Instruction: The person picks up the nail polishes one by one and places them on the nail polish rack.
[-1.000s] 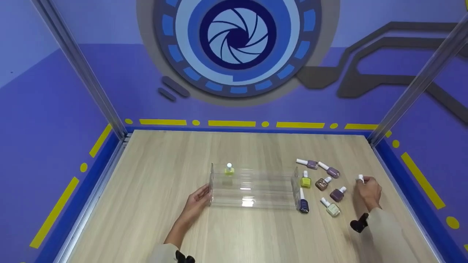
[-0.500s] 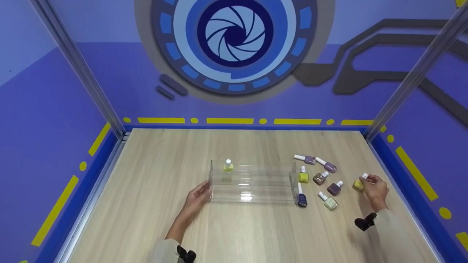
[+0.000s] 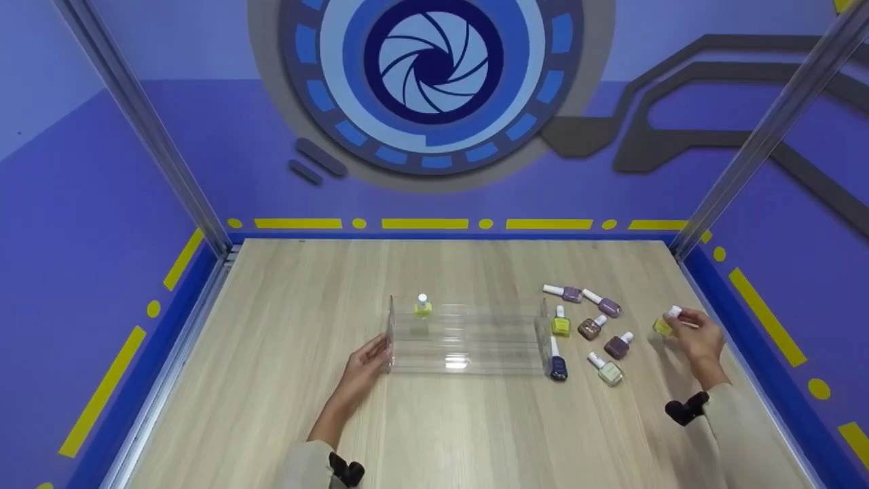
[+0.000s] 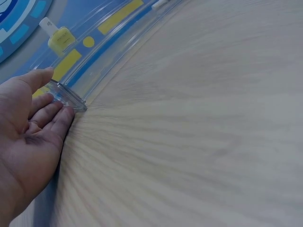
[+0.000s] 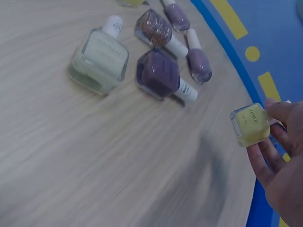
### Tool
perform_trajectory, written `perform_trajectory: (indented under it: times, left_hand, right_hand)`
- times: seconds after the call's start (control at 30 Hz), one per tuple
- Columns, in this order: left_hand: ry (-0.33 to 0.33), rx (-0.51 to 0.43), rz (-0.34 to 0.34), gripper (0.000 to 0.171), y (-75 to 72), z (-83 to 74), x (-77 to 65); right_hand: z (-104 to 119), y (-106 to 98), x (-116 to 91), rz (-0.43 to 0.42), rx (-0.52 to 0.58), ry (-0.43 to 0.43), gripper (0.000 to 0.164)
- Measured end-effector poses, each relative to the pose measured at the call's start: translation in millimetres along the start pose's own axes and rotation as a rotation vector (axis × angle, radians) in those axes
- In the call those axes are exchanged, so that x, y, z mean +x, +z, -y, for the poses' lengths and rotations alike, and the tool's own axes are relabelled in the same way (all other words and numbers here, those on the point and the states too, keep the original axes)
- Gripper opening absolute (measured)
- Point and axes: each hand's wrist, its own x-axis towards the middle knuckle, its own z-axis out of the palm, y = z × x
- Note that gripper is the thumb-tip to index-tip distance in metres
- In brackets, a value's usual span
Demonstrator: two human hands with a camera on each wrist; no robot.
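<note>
In the head view a clear acrylic tiered rack (image 3: 468, 336) stands on the table, with a yellow nail polish bottle (image 3: 422, 307) upright on its back tier at the left. My left hand (image 3: 366, 363) touches the rack's left end panel, fingers fairly straight; the left wrist view shows the thumb (image 4: 40, 78) above the other fingertips at that panel. At the far right my right hand (image 3: 700, 338) pinches another yellow nail polish bottle (image 5: 253, 124) by its white cap, raised off the table and tilted. Its label faces the right wrist camera.
Between rack and right hand lie two mauve bottles (image 3: 603, 303), a glittery brown bottle (image 3: 590, 329), a dark purple bottle (image 3: 618, 346) and a pale green bottle (image 3: 609, 373). A yellow bottle (image 3: 561, 326) and a navy bottle (image 3: 558, 367) lie by the rack's right end.
My right hand has moved slightly to the right and lifted the yellow nail polish bottle, which has come into sight from behind the fingers. The left hand stays at the rack.
</note>
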Motion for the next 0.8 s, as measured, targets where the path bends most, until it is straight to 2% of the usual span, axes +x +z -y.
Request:
perform_trajectory:
  times: [0.17,0.37,0.57,0.8]
  left_hand:
    - [0.004,-0.002,-0.012,0.059,0.8,-0.6,0.6]
    - [0.006,0.008,-0.021,0.058,1.4,0.4,1.3]
    - [-0.025,0.000,-0.028,0.059,1.1,1.0,1.4]
    - [-0.015,0.002,-0.019,0.059,1.0,1.9,0.6]
  right_hand:
    - [18.5,2.4,-2.6,-0.001,0.005,-0.026,0.048]
    - [39.0,8.8,-8.5,-0.037,0.019,-0.126,0.046]
    - [58.1,17.0,-16.9,0.009,0.027,-0.201,0.043]
    - [75.9,27.3,-30.4,0.068,0.031,-0.262,0.045]
